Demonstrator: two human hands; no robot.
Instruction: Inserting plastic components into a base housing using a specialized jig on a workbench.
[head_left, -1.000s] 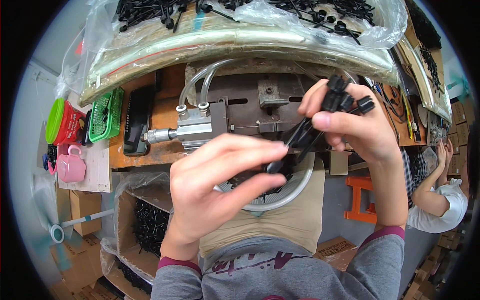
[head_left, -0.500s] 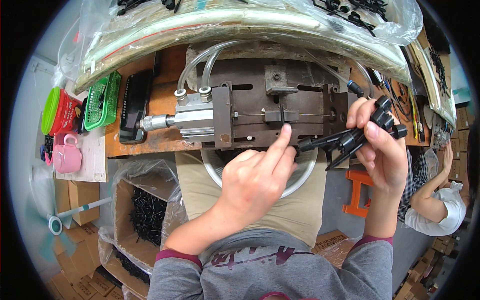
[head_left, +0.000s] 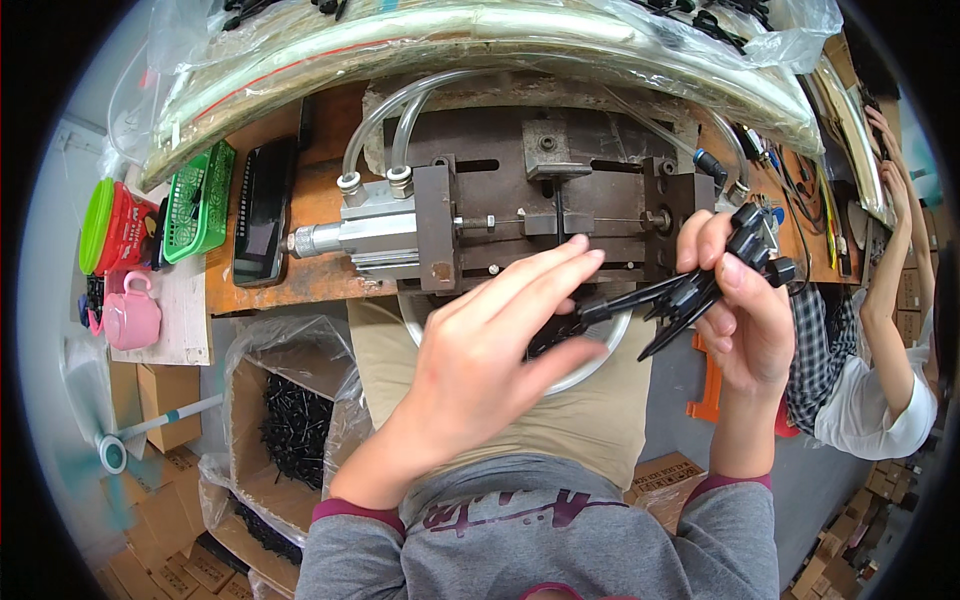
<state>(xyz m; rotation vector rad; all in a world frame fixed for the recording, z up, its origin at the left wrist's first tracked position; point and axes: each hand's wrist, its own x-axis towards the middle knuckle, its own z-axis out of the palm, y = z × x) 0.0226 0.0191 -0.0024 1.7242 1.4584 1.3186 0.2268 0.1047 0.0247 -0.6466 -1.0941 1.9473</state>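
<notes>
My left hand [head_left: 490, 345] is empty, its fingers stretched toward the front of a dark metal fixture and the thumb held apart. Just beyond its fingertips, a thin black piece [head_left: 559, 205] stands between two small grey blocks [head_left: 577, 224] at the fixture's middle. My right hand [head_left: 750, 325] grips a bundle of black plastic stakes [head_left: 685, 297] with knobbed ends, fanned out to the left. A silver air cylinder [head_left: 378, 235] is mounted on the fixture's left side. Below my left fingers, a pale round basin [head_left: 600, 365] rests over my lap, its contents mostly hidden.
A phone [head_left: 264, 215], a green basket [head_left: 198, 205] and a pink cup [head_left: 131, 312] are at the left. Black parts fill a lined carton [head_left: 292, 425] at lower left. Clear hoses [head_left: 405, 110] arch behind the fixture. Another person [head_left: 880, 390] sits at the right.
My left index finger has drawn back from the black piece, and that hand has opened out flat. The grey blocks show differently around the piece. My right hand keeps the bundle, moved slightly left.
</notes>
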